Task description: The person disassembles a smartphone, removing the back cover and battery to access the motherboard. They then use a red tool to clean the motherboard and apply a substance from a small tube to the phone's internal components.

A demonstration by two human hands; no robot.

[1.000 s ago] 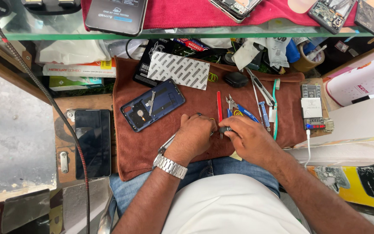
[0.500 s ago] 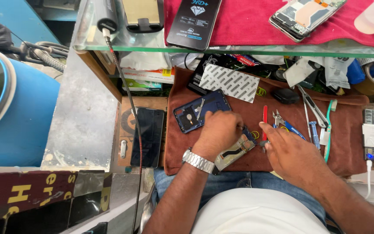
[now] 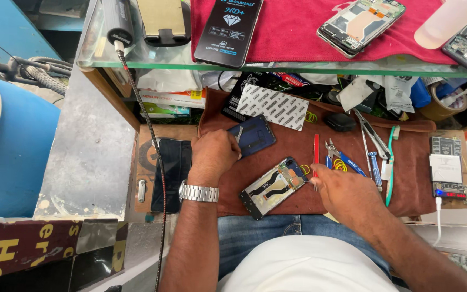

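An opened phone (image 3: 273, 187) with its insides showing lies tilted on the brown mat (image 3: 406, 184) in front of me. My left hand (image 3: 213, 154), with a metal watch on the wrist, rests at the left edge of a dark blue back cover (image 3: 257, 135). Its fingers are closed on a thin metal tool (image 3: 239, 133). My right hand (image 3: 344, 190) sits just right of the opened phone. Its fingertips pinch a thin pointed tool (image 3: 312, 183) aimed at the phone's upper end.
A red-handled tool (image 3: 316, 148), blue-handled pliers (image 3: 342, 158), a green toothbrush (image 3: 391, 162) and yellow rubber bands lie on the mat. A black phone (image 3: 172, 173) lies left of it, a small device (image 3: 445, 167) to the right. The glass shelf (image 3: 298, 67) above holds phones on red cloth. A blue barrel (image 3: 12, 157) stands far left.
My left hand has lifted off the opened phone and moved up to the blue back cover. The opened phone now lies uncovered. My right hand stays beside it.
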